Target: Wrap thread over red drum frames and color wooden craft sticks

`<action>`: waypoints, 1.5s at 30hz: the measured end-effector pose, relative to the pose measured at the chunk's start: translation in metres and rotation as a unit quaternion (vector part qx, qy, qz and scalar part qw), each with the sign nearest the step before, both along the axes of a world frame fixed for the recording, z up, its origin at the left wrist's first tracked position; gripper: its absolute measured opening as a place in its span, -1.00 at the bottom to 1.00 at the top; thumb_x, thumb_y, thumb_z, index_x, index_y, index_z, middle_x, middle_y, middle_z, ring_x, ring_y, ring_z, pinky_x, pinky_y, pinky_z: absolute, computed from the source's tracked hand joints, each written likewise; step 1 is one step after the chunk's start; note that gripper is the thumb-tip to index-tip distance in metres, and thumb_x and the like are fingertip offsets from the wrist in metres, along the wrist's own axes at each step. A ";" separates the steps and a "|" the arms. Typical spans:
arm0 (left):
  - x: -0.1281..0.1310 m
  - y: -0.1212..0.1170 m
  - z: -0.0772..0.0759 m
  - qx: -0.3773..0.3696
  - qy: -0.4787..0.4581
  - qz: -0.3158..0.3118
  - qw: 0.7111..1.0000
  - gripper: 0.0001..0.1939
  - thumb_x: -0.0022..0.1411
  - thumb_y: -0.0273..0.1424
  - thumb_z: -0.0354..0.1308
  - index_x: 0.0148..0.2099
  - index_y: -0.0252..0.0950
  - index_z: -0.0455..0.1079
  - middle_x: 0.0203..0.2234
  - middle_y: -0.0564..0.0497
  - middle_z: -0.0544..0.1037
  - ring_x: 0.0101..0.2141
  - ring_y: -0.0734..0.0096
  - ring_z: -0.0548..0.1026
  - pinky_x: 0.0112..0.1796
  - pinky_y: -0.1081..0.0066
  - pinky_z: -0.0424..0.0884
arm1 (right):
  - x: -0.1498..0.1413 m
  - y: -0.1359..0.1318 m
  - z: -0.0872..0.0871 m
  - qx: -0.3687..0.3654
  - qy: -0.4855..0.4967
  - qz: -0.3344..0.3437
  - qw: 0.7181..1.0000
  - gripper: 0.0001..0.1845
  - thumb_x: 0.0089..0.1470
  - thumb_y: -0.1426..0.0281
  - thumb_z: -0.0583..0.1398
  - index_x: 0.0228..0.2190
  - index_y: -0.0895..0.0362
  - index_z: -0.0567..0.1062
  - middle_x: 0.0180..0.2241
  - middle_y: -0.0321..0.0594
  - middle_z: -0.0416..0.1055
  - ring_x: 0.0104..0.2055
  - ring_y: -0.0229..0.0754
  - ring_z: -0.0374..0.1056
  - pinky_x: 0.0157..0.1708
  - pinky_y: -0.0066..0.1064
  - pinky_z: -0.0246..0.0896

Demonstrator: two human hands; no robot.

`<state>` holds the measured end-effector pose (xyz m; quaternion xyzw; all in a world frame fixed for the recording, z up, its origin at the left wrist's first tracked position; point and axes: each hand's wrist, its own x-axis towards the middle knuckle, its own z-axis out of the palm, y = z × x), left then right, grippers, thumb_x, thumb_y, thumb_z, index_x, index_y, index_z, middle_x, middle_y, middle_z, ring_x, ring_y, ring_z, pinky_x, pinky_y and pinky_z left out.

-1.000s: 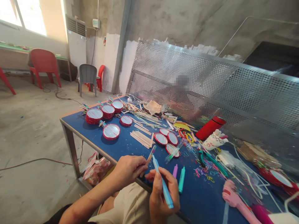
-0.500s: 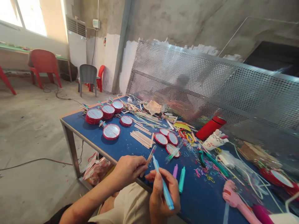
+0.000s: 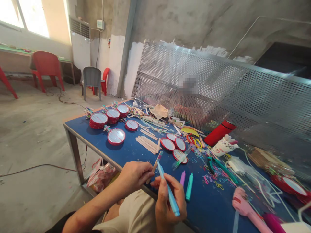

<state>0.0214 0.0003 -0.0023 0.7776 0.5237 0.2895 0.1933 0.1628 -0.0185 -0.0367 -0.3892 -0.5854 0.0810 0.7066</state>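
Observation:
My left hand point(image 3: 139, 173) pinches a wooden craft stick point(image 3: 155, 164), whose upper end carries colored marks. In my right hand point(image 3: 169, 201) is a light blue marker point(image 3: 171, 197), its tip pointing up at the stick, touching or very close to it. Just right of that hand, a purple marker point(image 3: 182, 178) and a teal marker point(image 3: 189, 186) lie on the blue table point(image 3: 204, 207). Beyond my hands sit a row of plain craft sticks point(image 3: 147, 144) and several red-rimmed round discs point(image 3: 167, 144), one with a green-and-clear marker point(image 3: 179, 159) lying across it.
Stacked red-rimmed discs with stick handles point(image 3: 98, 119) stand at the far left. A red bottle point(image 3: 220, 132), a paper cup of markers point(image 3: 224, 145), loose rubber bands point(image 3: 213, 179) and a pink glue gun point(image 3: 245, 204) occupy the right. A perforated metal panel point(image 3: 218, 84) rises behind.
The light blue marker and my right hand have shifted slightly left, bringing the tip nearer the stick. My left hand keeps the stick in nearly the same place.

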 end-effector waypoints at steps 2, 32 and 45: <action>0.000 0.000 0.000 -0.003 0.003 0.001 1.000 -0.79 0.36 -0.39 0.07 -0.31 -0.24 0.50 -0.49 0.07 0.61 -0.47 0.44 0.50 -0.45 0.53 0.19 | 0.000 0.000 0.001 0.002 -0.002 -0.002 1.000 -0.91 0.21 0.44 0.23 -0.24 0.19 0.53 -0.45 -0.25 0.52 -0.59 -0.30 0.44 -0.58 -0.51 0.41; 0.000 -0.002 0.002 -0.022 -0.006 0.005 1.000 -0.81 0.35 -0.41 0.09 -0.29 -0.27 0.51 -0.47 0.06 0.63 -0.46 0.43 0.51 -0.43 0.52 0.17 | -0.001 -0.001 -0.002 0.006 0.028 0.013 1.000 -0.91 0.20 0.47 0.23 -0.22 0.18 0.53 -0.46 -0.28 0.51 -0.58 -0.29 0.45 -0.55 -0.48 0.41; 0.000 0.000 0.000 -0.014 -0.008 0.004 1.000 -0.80 0.34 -0.41 0.09 -0.31 -0.28 0.49 -0.47 0.05 0.62 -0.46 0.42 0.51 -0.43 0.51 0.16 | -0.004 -0.002 0.001 -0.001 0.035 -0.002 0.999 -0.91 0.22 0.44 0.22 -0.24 0.20 0.52 -0.47 -0.27 0.50 -0.59 -0.31 0.43 -0.57 -0.50 0.41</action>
